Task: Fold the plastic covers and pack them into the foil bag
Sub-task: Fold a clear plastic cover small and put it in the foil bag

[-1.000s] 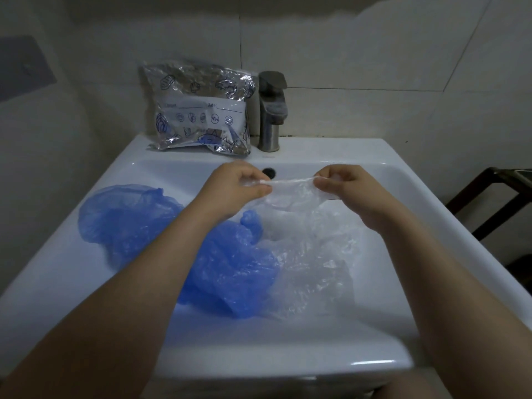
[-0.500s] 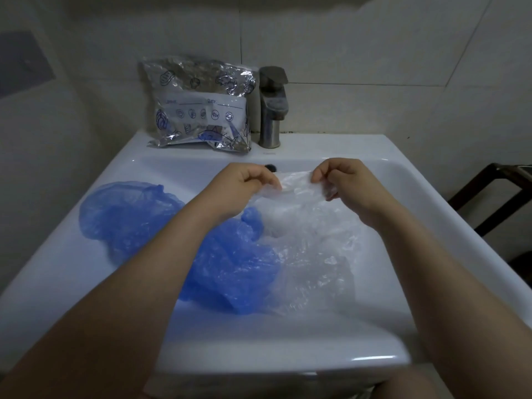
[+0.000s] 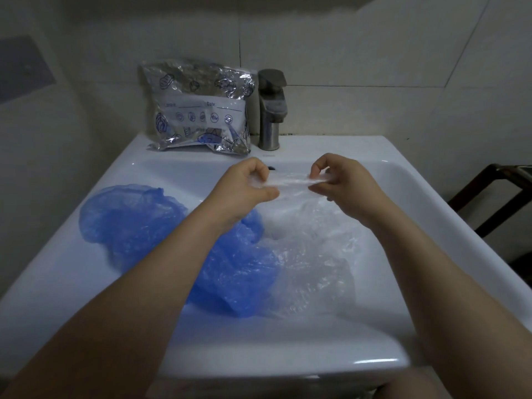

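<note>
Clear plastic cover (image 3: 290,182) stretched between left hand (image 3: 244,187) and right hand (image 3: 344,184).

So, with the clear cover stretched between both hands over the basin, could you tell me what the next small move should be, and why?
Probably bring the left hand across to the right hand, doubling the clear cover over. Both hands pinch its top edge taut, the rest hangs crumpled into the sink, and the foil bag stands by the tap.
</note>
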A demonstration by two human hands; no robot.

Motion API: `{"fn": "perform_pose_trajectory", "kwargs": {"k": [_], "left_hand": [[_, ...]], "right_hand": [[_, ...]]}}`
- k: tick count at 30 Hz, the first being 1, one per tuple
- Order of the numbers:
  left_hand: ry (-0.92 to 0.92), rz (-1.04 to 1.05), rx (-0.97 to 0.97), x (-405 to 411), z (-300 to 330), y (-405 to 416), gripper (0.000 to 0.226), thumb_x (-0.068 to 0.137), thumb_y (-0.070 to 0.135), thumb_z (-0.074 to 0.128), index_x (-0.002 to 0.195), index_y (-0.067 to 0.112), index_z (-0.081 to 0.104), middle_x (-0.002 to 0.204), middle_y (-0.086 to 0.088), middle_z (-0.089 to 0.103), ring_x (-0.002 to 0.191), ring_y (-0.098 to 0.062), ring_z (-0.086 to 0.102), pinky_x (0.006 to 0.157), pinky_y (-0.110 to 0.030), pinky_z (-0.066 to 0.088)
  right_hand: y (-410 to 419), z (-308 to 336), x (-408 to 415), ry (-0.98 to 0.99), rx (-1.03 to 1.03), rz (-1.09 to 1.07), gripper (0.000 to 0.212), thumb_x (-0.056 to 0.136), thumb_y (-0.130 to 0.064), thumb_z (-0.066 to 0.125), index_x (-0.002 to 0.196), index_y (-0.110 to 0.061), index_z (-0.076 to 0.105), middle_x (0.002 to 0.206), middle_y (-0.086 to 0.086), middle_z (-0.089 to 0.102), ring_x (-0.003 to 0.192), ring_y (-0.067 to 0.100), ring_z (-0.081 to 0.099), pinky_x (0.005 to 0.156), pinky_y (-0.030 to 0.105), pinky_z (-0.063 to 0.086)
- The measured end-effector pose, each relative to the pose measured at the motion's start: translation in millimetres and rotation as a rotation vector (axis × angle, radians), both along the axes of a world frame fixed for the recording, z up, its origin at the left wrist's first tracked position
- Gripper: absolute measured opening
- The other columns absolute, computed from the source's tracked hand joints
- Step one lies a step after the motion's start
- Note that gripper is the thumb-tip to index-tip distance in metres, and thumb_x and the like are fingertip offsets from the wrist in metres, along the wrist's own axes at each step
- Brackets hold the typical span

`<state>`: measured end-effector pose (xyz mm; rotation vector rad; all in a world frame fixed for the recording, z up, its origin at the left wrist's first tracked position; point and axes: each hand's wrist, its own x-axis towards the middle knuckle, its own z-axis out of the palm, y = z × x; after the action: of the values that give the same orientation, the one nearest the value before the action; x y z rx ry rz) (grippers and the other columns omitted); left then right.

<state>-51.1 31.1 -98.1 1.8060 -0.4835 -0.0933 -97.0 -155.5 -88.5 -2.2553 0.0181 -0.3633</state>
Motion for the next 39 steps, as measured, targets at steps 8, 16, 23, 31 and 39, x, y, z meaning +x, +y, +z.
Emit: {"fn": "perform_pose_trajectory", "kwargs": {"k": [8,16,23,31,39], "left_hand": [[-0.068,0.014,0.165,3.8,-0.8,4.3,0.016,0.082,0.008,0.068,0.082,0.024,0.063,0.09,0.0,0.06,0.074,-0.008,0.051,0.058,-0.005,0.036],[-0.051,-0.059,0.145,4.9,3.6,8.9,0.01,0.089,0.011,0.061,0.086,0.021,0.064,0.085,0.006,0.061,0.068,0.002,0.052,0.07,-0.01,0.04],[-0.109,-0.102,0.276,-2.2,3.0,1.1,0.036,0.092,-0.001,0.043,0.077,0.025,0.062,0.074,0.002,0.059,0.052,-0.008,0.038,0.055,-0.022,0.032],[-0.096,0.017,0.277,-3.2,-0.6,-2.6,0.032,0.078,0.029,0.073,0.061,0.02,0.048,0.058,0.009,0.041,0.05,-0.004,0.035,0.048,-0.017,0.03],[0.117,-0.058,0.091,2.3,15.6,12.7,0.018,0.078,0.005,0.072,0.083,0.018,0.06,0.078,0.001,0.065,0.047,-0.005,0.055,0.054,-0.015,0.048]], "right_hand": [[-2.1,3.0,-3.7,0.051,0.067,0.061,0.013,0.083,-0.015,0.068,0.073,-0.023,0.067,0.073,0.004,0.063,0.065,0.013,0.051,0.065,0.027,0.044],[-11.6,1.5,-2.3,0.149,0.435,0.156,0.014,0.09,-0.007,0.057,0.087,-0.016,0.067,0.073,0.0,0.062,0.068,0.01,0.058,0.072,0.024,0.05],[2.2,-1.8,-1.1,0.159,0.309,0.109,0.039,0.09,0.008,0.035,0.073,-0.014,0.063,0.066,0.007,0.049,0.058,0.014,0.042,0.055,0.021,0.04],[20.4,-7.0,1.4,0.104,0.092,0.023,0.019,0.08,-0.02,0.071,0.073,-0.014,0.055,0.069,0.002,0.058,0.064,0.013,0.052,0.063,0.03,0.047],[3.1,5.3,-3.9,0.111,0.294,0.083,0.014,0.085,-0.012,0.066,0.083,-0.018,0.054,0.072,0.002,0.051,0.063,0.011,0.048,0.06,0.023,0.047]]}}
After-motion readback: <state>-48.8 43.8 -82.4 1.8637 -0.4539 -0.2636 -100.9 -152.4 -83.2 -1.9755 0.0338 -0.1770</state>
